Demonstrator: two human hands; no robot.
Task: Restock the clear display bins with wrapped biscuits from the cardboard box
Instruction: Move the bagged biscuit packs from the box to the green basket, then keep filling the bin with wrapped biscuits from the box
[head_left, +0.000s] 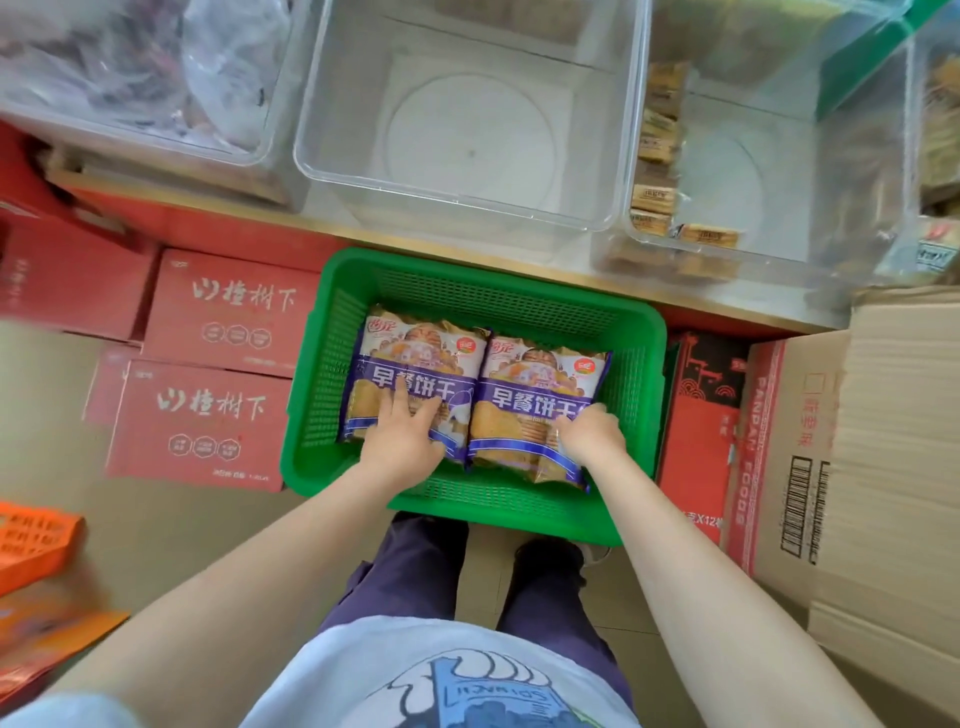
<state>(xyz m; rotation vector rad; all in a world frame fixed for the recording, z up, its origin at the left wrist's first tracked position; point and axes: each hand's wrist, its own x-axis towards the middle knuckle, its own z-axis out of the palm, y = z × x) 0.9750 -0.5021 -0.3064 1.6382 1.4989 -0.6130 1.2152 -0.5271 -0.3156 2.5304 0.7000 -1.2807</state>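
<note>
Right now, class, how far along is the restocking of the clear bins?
Barely begun. Done: a few wrapped biscuits lie in the right clear plastic bin. In hand: left hand and right hand on two purple biscuit bags in the green plastic basket. Left: the empty middle clear bin.

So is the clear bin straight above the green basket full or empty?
Empty. The middle clear bin shows only its bare bottom with a round mark. The green basket below holds two biscuit bags.

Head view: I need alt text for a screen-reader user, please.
Seen from above, a person's left hand and right hand each rest on a purple biscuit bag, left bag and right bag, lying side by side in a green basket. Beyond it stands an empty clear bin; a cardboard box sits right.
</note>
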